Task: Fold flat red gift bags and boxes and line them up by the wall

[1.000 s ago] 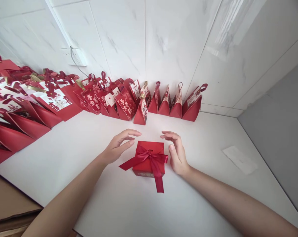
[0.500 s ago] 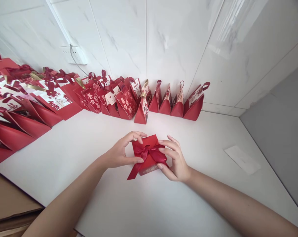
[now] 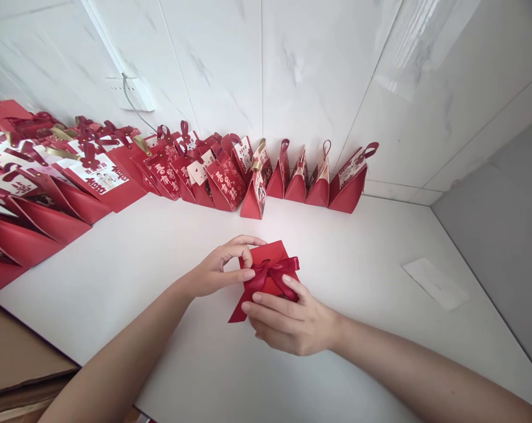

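Observation:
A small red gift box (image 3: 268, 251) rests on the white table, with a dark red satin ribbon bow (image 3: 272, 271) tied across its top. One ribbon tail hangs off the near left corner. My left hand (image 3: 215, 267) has its thumb and index finger pinched on the left loop of the bow, its other fingers behind the box. My right hand (image 3: 292, 320) is wrapped round the near side of the box, thumb on top by the right loop and fingers along the front. That front face is hidden behind the fingers.
Several red gift boxes (image 3: 224, 183) with ribbon handles stand along the tiled wall. More red boxes (image 3: 74, 202) crowd the left of the table (image 3: 349, 258). A white paper slip (image 3: 435, 283) lies at right. Cardboard (image 3: 19, 346) is below the left edge; a wall socket (image 3: 131, 94) holds a cable.
My right hand has shifted from the box's right side down to its near face, its fingers now across the front. My left thumb and index finger have closed on the ribbon loop.

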Demonstrator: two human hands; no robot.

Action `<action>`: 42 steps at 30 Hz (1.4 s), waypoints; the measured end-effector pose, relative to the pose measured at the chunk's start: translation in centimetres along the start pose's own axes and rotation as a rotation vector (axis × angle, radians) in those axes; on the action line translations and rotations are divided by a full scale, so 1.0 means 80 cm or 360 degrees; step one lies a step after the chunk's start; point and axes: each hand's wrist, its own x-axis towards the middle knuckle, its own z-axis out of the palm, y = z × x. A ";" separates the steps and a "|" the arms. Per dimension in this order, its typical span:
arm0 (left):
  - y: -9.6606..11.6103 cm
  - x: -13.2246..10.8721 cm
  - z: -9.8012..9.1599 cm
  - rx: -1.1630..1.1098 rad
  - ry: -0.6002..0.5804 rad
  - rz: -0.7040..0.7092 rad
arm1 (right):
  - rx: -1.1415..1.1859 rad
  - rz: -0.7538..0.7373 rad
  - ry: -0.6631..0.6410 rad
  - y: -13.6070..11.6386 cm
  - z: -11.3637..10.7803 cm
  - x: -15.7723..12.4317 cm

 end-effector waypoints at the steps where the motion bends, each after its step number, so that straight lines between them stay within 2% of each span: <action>1: 0.000 0.001 0.001 -0.0059 -0.0002 -0.0011 | -0.0011 0.0019 -0.0012 0.000 0.000 0.001; 5: -0.001 0.003 0.004 -0.0211 0.0067 -0.0076 | 0.0088 0.0020 -0.0084 0.002 -0.002 0.001; 9: -0.004 0.005 0.006 -0.0207 0.0181 -0.0164 | 0.0254 -0.0046 0.0045 0.004 -0.005 -0.005; 13: -0.011 0.008 0.007 -0.0186 0.0218 -0.0163 | 0.0367 0.0019 0.0205 0.004 -0.005 -0.008; 17: -0.015 0.010 0.012 -0.0313 0.0266 -0.0153 | 0.0381 0.0070 0.0205 0.005 -0.005 -0.005; 20: -0.016 0.010 0.015 -0.0414 0.0322 -0.0178 | 0.0383 0.0012 0.0214 0.006 -0.005 -0.004; 23: -0.017 0.010 0.013 -0.0432 0.0294 -0.0195 | 0.0396 -0.0026 0.0195 0.006 -0.006 -0.010; 25: -0.017 0.009 0.010 -0.0422 0.0262 -0.0186 | 0.0481 0.0157 0.0247 0.006 -0.008 -0.015; 28: -0.017 0.007 0.005 -0.0396 0.0192 -0.0119 | 0.0712 0.0821 0.0359 0.010 -0.010 -0.017; 30: -0.017 0.006 0.004 -0.0359 0.0130 -0.0051 | 0.0899 0.1246 0.0308 0.017 -0.010 -0.014; 32: -0.017 0.006 0.003 -0.0298 0.0088 0.0003 | 0.1087 0.1507 0.0203 0.025 -0.010 -0.009; 35: -0.018 0.007 0.003 -0.0204 0.0092 0.0059 | 0.1245 0.1704 0.0178 0.029 -0.010 -0.004; 37: -0.020 0.008 0.005 -0.0155 0.0144 0.0089 | 0.1184 0.1772 0.0243 0.025 -0.010 -0.004; 39: -0.021 0.008 0.008 -0.0129 0.0253 0.0109 | 0.1045 0.1748 0.0293 0.018 -0.011 -0.005; 42: -0.021 0.008 0.018 -0.0144 0.0529 0.0140 | 0.0895 0.1672 0.0305 0.008 -0.014 -0.009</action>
